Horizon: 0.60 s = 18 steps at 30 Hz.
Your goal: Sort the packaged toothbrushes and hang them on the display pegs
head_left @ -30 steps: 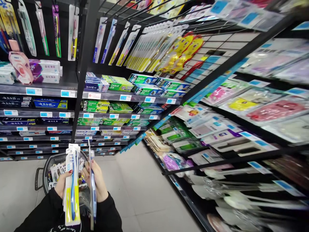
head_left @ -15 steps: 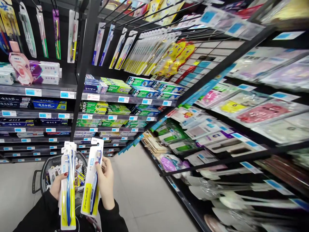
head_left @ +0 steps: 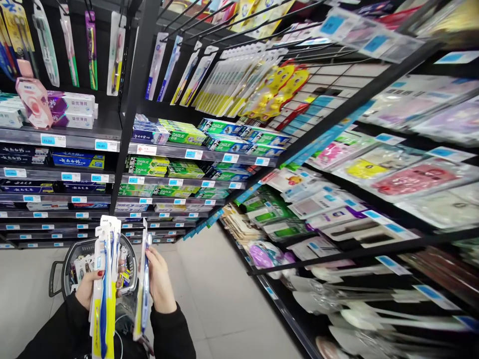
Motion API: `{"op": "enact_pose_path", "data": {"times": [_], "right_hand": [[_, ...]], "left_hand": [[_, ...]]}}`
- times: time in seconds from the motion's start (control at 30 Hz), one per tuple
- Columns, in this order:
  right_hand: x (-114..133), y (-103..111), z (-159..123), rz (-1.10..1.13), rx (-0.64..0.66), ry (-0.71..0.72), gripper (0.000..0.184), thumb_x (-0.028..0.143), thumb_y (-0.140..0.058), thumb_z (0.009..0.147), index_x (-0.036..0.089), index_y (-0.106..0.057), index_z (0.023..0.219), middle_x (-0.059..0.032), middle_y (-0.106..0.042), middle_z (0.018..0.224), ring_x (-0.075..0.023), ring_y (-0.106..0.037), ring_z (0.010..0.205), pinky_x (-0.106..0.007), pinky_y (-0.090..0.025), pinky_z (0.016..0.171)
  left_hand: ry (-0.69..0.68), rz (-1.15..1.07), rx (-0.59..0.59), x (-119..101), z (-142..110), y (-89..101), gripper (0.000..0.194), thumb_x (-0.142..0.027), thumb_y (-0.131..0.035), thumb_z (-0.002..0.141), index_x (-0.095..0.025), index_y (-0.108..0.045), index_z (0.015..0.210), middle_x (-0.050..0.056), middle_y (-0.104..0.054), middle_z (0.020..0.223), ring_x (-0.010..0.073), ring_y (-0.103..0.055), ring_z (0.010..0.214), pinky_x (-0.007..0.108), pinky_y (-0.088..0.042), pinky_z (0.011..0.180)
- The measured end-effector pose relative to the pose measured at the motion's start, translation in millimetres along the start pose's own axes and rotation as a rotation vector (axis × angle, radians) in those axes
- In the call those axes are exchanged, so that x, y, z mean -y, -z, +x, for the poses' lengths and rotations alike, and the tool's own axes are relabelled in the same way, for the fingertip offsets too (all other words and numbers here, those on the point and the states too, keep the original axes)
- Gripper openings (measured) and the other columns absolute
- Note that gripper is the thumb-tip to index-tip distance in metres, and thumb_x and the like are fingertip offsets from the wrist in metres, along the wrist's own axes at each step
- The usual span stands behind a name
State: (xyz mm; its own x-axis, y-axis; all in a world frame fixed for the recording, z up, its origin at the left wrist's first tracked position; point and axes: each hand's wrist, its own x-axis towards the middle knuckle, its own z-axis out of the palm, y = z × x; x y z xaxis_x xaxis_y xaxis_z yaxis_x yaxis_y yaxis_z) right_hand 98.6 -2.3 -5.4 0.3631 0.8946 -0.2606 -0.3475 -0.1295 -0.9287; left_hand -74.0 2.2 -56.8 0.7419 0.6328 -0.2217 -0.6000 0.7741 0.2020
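Checking hands, head cam. What's L hand (head_left: 88,288) got?

– Stack of toothbrush packs (head_left: 104,294), approx upright, printed fronts twd cam. Thumb w/ red nail lies across the front, other fingertips show past the stack's R edge. Grip closed round it, digits parted only by stack thickness. Exact qty unclear, packs overlap.

– And R hand (head_left: 160,284)?

– Thin brush pack (head_left: 141,286), seen near edge-on, approx upright. Digits pinched on its upper part, v. narrow gap. Some fingers hidden, can't tell how they sit on the far side.

– Stack & brush pack touching?

– Neg. Apart, side by side, basket (head_left: 66,267) visible btwn.

– Basket pos?

– On floor (head_left: 209,299), beyond & below hands, partly hidden by stack. Dark gray, handle (head_left: 55,278) sticking out L. Mixed small pkgs (head_left: 83,267) inside, mostly too small to ID.

– Bkgd?

– Shelving ahead: green Darlie boxes (head_left: 185,133), w/ hanging brush packs (head_left: 220,85) above. Pink bottle (head_left: 34,102) on shelf far L.
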Motion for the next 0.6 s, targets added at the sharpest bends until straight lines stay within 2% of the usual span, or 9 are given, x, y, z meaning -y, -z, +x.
{"op": "enact_pose_path", "data": {"times": [0.07, 0.17, 0.27, 0.33, 0.4, 0.6], "right_hand": [[-3, -1, -3, -0.053, -0.067, 0.056, 0.016, 0.030, -0.063, 0.068, 0.017, -0.056, 0.074, 0.0017, -0.051, 0.061, -0.0112, -0.046, 0.053, -0.022, -0.036, 0.049], [-6, -4, -6, -0.295, -0.156, 0.177, 0.017, 0.033, -0.063, 0.069, 0.018, -0.054, 0.069, 0.0049, -0.045, 0.054, -0.0108, -0.041, 0.050, -0.022, -0.032, 0.049], [-9, -9, -5, -0.547, -0.155, 0.261, 0.019, 0.037, -0.058, 0.073, 0.018, -0.053, 0.070, 0.0069, -0.038, 0.050, -0.0108, -0.038, 0.047, -0.022, -0.029, 0.049], [-12, -11, -4, -0.588, -0.136, 0.272, 0.020, 0.039, -0.056, 0.074, 0.019, -0.052, 0.072, 0.0072, -0.037, 0.051, -0.0111, -0.038, 0.048, -0.022, -0.029, 0.049], [-16, -13, -2, -0.587, -0.133, 0.272, 0.021, 0.040, -0.054, 0.076, 0.019, -0.050, 0.074, 0.0070, -0.037, 0.052, -0.0115, -0.039, 0.049, -0.022, -0.030, 0.050], [-26, -17, -1, -0.591, -0.110, 0.280, 0.020, 0.039, -0.048, 0.081, 0.020, -0.047, 0.077, 0.0040, -0.045, 0.059, -0.0132, -0.044, 0.053, -0.022, -0.032, 0.051]], "left_hand": [[-0.007, -0.005, -0.009, 2, 1, -2.1, 0.051, -0.019, -0.062, 0.062, -0.012, -0.055, 0.112, 0.010, -0.065, 0.089, 0.0187, -0.060, 0.065, 0.034, -0.047, 0.067], [-0.003, -0.006, -0.039, 5, 3, -5.5, 0.051, -0.018, -0.065, 0.059, -0.011, -0.058, 0.109, 0.010, -0.067, 0.086, 0.0205, -0.062, 0.066, 0.036, -0.048, 0.071], [0.015, 0.006, -0.095, 6, 6, -6.0, 0.037, -0.017, -0.064, 0.063, -0.009, -0.063, 0.100, 0.010, -0.069, 0.078, 0.0242, -0.064, 0.072, 0.039, -0.047, 0.077], [0.025, 0.014, -0.141, 6, 7, -4.3, 0.025, -0.015, -0.060, 0.067, -0.008, -0.067, 0.091, 0.010, -0.069, 0.071, 0.0253, -0.065, 0.074, 0.040, -0.046, 0.080], [0.043, 0.020, -0.175, 6, 7, -1.9, 0.021, -0.013, -0.060, 0.068, -0.007, -0.068, 0.087, 0.010, -0.069, 0.066, 0.0272, -0.065, 0.075, 0.041, -0.046, 0.082], [0.049, 0.027, -0.218, 4, 2, 4.7, 0.039, -0.016, -0.063, 0.066, -0.007, -0.062, 0.103, 0.013, -0.071, 0.078, 0.0325, -0.064, 0.084, 0.046, -0.045, 0.083]]}}
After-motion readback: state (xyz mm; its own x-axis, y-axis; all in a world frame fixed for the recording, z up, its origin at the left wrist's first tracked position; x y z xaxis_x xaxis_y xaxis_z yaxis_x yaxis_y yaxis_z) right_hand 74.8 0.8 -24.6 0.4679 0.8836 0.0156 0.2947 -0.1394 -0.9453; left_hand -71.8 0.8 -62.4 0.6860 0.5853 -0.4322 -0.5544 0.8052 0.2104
